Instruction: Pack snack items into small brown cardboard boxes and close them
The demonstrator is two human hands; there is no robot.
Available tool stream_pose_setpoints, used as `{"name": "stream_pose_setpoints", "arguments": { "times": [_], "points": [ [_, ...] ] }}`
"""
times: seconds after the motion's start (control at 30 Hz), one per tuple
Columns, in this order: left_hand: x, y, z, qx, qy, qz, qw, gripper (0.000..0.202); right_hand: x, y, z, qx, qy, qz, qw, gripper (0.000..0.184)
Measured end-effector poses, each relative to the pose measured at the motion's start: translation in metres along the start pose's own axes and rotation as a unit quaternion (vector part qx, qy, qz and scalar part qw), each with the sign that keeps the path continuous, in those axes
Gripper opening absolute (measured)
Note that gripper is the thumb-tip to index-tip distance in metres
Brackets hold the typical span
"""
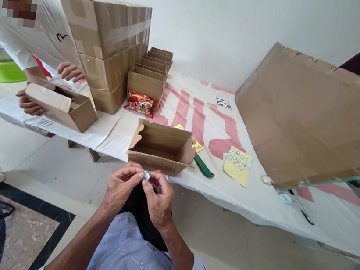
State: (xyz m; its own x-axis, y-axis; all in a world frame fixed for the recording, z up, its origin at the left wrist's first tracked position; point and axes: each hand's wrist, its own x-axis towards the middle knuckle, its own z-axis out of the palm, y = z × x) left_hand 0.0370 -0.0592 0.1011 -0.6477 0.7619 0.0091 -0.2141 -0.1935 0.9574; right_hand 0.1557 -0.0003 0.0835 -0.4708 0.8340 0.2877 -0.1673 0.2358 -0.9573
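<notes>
Between the fingertips of both hands is a small white label with a blue edge [146,175]. My left hand [123,185] pinches it from one side, and my right hand [158,196] closes on the other. Just beyond my fingers an open cardboard box [159,164] stands at the table's front edge, its inside facing up. A green-handled tool [204,166] lies beside the box, its far end hidden. To the right is a yellow sheet [237,169] bearing several white labels with dark outlines.
A co-worker's hand [31,102] holds another cardboard box [70,109] at the left. Taped cartons [113,33] are stacked behind, near a row of open boxes [149,82] and a red food packet [140,103]. A large cardboard sheet [317,122] leans at the right, near a black pen [301,207].
</notes>
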Motion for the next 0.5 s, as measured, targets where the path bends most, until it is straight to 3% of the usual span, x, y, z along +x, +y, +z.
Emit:
{"name": "stream_pose_setpoints", "arguments": {
  "times": [0.23, 0.5],
  "points": [
    [-0.005, -0.003, 0.006, -0.004, -0.018, 0.008, 1.000, 0.025, -0.004, 0.001, -0.010, 0.033, 0.049, 0.007, 0.998, 0.017],
    [-0.013, -0.026, 0.004, 0.019, -0.041, -0.023, 0.999, 0.026, -0.011, 0.003, -0.019, 0.031, 0.054, 0.015, 0.998, 0.022]
  ]
}}
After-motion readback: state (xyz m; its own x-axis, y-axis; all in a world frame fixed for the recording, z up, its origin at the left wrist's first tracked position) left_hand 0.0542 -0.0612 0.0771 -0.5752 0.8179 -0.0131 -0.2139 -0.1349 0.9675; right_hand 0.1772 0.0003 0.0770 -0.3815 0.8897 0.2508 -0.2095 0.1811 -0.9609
